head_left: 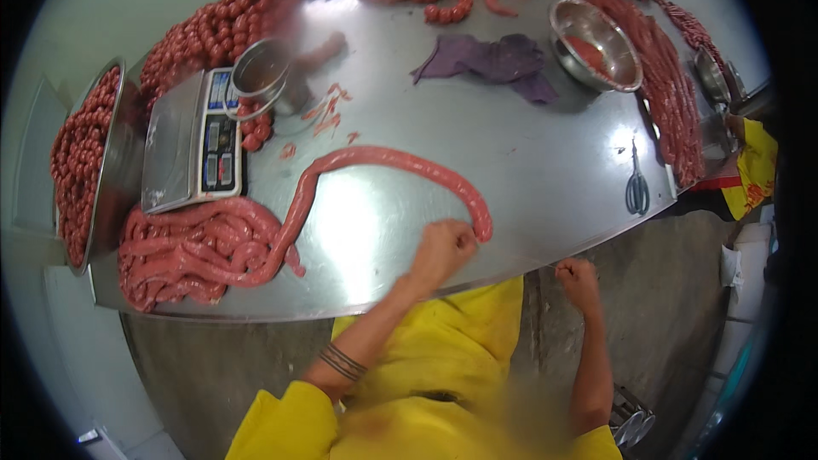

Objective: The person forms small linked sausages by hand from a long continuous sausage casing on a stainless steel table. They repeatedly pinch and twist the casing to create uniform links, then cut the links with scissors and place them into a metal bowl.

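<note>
A long raw sausage rope [375, 156] arches over the metal table [366, 238]. Its left part runs into a coiled heap of sausage [187, 247]; its free end lies at the table's front. Beside that end is my left hand [441, 257], fingers curled closed; whether it grips the casing or a thread is hidden. My right hand [579, 281] is closed in a fist just off the front edge, to the right. A faint thin line, perhaps thread, reaches toward its fingers, but what they hold is too small to make out.
A scale [217, 140] carries a metal pot [262, 68] at its edge. Linked sausages [217, 30] pile behind; a full tub [111, 136] stands left. A purple cloth [490, 60], steel bowl [626, 68], scissors [636, 192] and long sausages [656, 77] lie farther right. Co-workers [754, 166] stand beyond.
</note>
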`<state>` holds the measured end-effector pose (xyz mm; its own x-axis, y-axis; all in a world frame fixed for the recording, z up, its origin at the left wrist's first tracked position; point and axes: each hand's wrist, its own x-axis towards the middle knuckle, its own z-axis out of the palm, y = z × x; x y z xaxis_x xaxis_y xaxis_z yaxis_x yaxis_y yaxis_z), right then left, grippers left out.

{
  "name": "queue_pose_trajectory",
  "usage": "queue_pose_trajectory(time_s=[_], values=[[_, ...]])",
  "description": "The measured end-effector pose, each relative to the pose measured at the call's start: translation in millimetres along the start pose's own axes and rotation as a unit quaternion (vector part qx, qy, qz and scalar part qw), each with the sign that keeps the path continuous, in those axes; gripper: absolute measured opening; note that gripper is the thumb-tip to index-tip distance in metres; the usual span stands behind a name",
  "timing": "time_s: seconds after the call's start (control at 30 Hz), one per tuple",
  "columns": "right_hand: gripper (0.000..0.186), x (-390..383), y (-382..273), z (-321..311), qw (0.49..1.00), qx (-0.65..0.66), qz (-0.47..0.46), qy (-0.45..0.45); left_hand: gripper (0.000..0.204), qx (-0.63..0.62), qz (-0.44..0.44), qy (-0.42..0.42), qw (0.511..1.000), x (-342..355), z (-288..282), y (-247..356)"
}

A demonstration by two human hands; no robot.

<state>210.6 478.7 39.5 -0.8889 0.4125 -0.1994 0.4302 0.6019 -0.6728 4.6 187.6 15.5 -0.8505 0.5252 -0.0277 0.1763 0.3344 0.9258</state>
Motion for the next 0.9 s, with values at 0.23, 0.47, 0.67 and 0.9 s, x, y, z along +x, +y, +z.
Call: queue_pose_trajectory(time_s=[0.23,0.47,0.67,0.9], values=[[0.051,39,-51,8,0.939,-0.287,-0.091,0.165,0.045,0.407,-0.060,0.289,0.865,17,-198,-53],[0.042,84,-129,142,0.978,-0.111,-0.099,0.147,0.020,0.351,-0.102,0.020,0.931,-39,-240,-45],[0.043,132,-126,74,0.965,-0.142,-0.203,0.091,0.049,0.328,-0.110,-0.035,0.938,-90,-224,-24],[0.033,366,-258,136,0.944,-0.053,-0.325,0.005,0.085,0.294,0.037,0.064,0.953,-29,-135,-37]])
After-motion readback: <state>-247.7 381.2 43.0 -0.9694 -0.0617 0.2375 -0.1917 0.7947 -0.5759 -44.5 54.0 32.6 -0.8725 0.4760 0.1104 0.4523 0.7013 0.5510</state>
